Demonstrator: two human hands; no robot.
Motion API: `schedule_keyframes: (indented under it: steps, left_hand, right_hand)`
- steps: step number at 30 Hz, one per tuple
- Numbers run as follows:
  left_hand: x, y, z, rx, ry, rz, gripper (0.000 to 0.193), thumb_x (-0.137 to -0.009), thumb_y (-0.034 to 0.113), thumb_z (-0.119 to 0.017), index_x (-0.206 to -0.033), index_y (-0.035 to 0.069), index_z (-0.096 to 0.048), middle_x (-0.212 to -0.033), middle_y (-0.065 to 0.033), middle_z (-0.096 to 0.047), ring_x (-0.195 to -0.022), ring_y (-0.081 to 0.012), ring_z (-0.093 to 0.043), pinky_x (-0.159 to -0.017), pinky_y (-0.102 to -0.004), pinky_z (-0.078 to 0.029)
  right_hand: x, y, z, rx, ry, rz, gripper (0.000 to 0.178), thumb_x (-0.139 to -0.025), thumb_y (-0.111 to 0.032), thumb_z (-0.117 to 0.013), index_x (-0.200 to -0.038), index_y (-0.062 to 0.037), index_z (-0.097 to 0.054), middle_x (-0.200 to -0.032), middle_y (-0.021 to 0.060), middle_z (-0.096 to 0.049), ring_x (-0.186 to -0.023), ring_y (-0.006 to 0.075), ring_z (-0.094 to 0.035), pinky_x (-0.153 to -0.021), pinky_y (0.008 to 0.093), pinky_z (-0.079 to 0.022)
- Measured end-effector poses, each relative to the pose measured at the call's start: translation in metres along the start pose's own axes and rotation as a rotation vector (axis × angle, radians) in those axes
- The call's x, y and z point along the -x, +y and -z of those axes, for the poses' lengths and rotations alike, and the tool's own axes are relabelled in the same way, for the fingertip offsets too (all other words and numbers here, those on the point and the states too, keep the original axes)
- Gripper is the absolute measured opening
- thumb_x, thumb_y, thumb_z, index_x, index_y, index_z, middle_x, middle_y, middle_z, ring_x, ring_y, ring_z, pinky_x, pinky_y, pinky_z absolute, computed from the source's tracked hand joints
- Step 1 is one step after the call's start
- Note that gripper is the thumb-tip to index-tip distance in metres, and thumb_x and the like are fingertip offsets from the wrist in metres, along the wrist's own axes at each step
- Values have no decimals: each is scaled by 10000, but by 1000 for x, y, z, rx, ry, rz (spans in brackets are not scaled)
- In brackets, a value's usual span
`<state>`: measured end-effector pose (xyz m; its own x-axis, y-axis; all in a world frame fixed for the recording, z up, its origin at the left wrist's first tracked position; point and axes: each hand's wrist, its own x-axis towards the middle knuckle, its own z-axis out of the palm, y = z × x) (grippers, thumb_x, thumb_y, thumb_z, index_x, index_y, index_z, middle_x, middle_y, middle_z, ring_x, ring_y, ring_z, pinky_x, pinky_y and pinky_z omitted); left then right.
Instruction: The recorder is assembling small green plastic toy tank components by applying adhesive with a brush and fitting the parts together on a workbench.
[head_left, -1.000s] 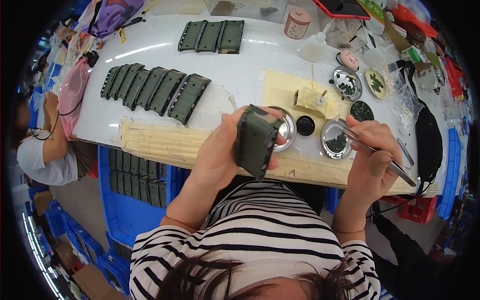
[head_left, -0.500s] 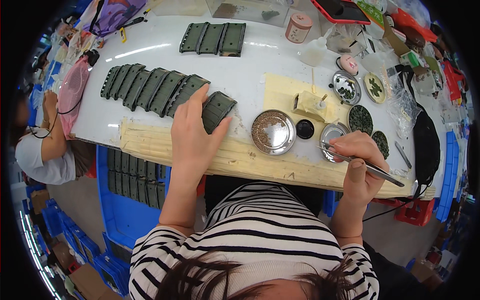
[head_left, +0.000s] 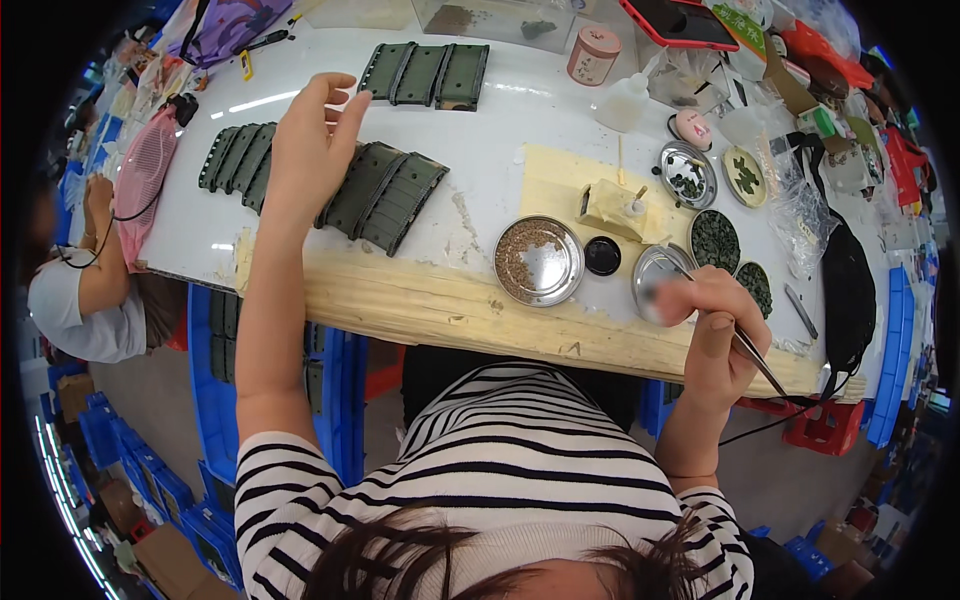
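Note:
My left hand (head_left: 308, 145) is raised over a slanting row of dark green ribbed panels (head_left: 395, 200). Its thumb and fingers are spread, holding nothing visible, and the forearm covers the row's middle. Beyond the fingertips, to the right, lies a shorter group of similar green panels (head_left: 425, 75). Slim metal tweezers (head_left: 762, 365) rest in the grip of my right hand (head_left: 715, 320), above the table's near edge. That hand's foremost fingertip is blurred by motion and overlaps a shallow metal dish (head_left: 655, 268). The tweezers' tips are hard to make out.
A metal dish of brown granules (head_left: 538, 262) and a small black pot (head_left: 603, 256) sit mid-table, by a yellow wrapped block (head_left: 612, 205). Dishes of dark green bits (head_left: 715, 240) stand right. A blue crate (head_left: 230, 410) holds panels below the table. Another person (head_left: 90, 290) sits at left.
My left hand has left the near end of the panel row and moved up and left. The end panel now lies against the row. My right hand still holds the tweezers, tilted more steeply.

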<state>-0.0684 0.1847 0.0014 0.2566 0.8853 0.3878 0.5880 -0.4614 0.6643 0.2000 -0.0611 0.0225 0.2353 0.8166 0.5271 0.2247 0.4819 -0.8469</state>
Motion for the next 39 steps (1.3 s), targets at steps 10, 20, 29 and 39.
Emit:
schedule_keyframes:
  steps: [10, 20, 29, 39]
  left_hand:
    - [-100, -85, -10, -417, -266, 23, 435, -916, 451, -567, -870, 19, -585, -710, -100, -637, -682, -216, -620, -651, -344, -479]
    - [33, 52, 17, 353, -455, -131, 183, -872, 123, -680, -886, 16, -532, -637, 4, -578, -577, -22, -500, -522, -189, -393]
    - [102, 87, -16, 1107, -1152, 147, 587, -853, 61, -685, -1361, -27, -403, -969, -68, -597, -886, -92, -567, -753, -235, -465]
    - [122, 95, -32, 1404, -1019, 595, 340, -933, 89, -558, -1243, -31, -484, -994, -155, -643, -830, -177, -653, -713, -290, -554]
  right_hand:
    - [6, -2, -4, -6, -33, -11, 252, -932, -176, -569, -1026, 41, -657, -746, 112, -636, -686, 173, -605, -646, 270, -468]
    - [-12, -1, -24, 329, -190, 62, 300, -712, -74, -777, -890, -42, -537, -1149, 185, -612, -984, 308, -616, -826, 349, -485]
    - [-7, -6, -16, 206, -596, 39, 289, -700, -153, -750, -829, -75, -504, -970, 126, -579, -846, 297, -585, -671, 353, -481]
    - [25, 4, 34, 77, 18, -88, 394, -860, -300, -687, -1072, 5, -555, -1124, 175, -614, -1006, 237, -578, -905, 352, -423]
